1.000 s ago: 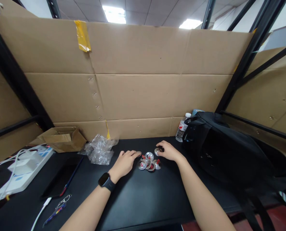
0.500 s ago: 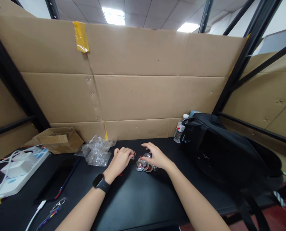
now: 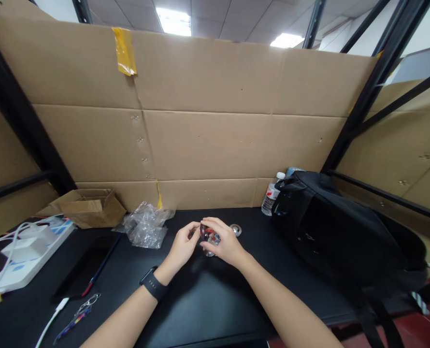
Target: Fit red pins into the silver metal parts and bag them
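My left hand (image 3: pixel 183 243), with a dark watch on the wrist, has its fingers closed around a small shiny round metal piece (image 3: pixel 192 233), partly hidden. Against its fingertips, my right hand (image 3: pixel 225 240) curls thumb and fingers round a shiny metal disc with red on it (image 3: pixel 203 231). More silvery pieces (image 3: pixel 210 252) show beneath the right hand, mostly covered. Just beyond the right hand's knuckles, a single silvery metal ring (image 3: pixel 236 230) lies on the black table (image 3: pixel 207 309). How the pieces connect is hidden.
Crumpled clear plastic (image 3: pixel 146 227) and an open cardboard box (image 3: pixel 92 208) stand at back left. A white power strip (image 3: pixel 37 258), dark tablet (image 3: pixel 84 266) and keychain (image 3: pixel 77 319) lie left. A water bottle (image 3: pixel 271 195) and black backpack (image 3: pixel 341 232) occupy the right.
My right hand has moved left to meet my left hand and has closed on a disc. The metal cluster, earlier in plain sight, is now largely covered; one ring lies apart on the right.
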A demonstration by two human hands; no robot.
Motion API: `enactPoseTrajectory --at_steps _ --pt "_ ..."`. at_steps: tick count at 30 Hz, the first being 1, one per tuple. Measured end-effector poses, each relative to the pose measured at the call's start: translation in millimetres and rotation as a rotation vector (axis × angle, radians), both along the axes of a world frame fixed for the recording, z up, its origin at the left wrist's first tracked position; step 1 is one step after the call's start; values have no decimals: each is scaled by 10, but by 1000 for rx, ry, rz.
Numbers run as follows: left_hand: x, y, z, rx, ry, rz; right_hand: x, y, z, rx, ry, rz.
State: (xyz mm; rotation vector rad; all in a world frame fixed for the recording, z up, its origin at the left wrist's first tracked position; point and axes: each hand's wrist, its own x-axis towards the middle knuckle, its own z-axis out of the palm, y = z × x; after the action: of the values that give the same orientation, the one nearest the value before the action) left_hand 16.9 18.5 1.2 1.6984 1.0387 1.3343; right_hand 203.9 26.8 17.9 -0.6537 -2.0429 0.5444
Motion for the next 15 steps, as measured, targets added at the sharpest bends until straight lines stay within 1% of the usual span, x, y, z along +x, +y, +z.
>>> enactPoseTrajectory --at_steps 4,8,15 --pt "-10 -11 32 -75 -80 -92 -32 12 -28 -39 31 -3" --pt "-44 7 15 -142 -122 -136 -11 14 0 -61 -1 11" --pt "-107 6 4 -149 -117 -234 39 -4 68 -80 -57 82"
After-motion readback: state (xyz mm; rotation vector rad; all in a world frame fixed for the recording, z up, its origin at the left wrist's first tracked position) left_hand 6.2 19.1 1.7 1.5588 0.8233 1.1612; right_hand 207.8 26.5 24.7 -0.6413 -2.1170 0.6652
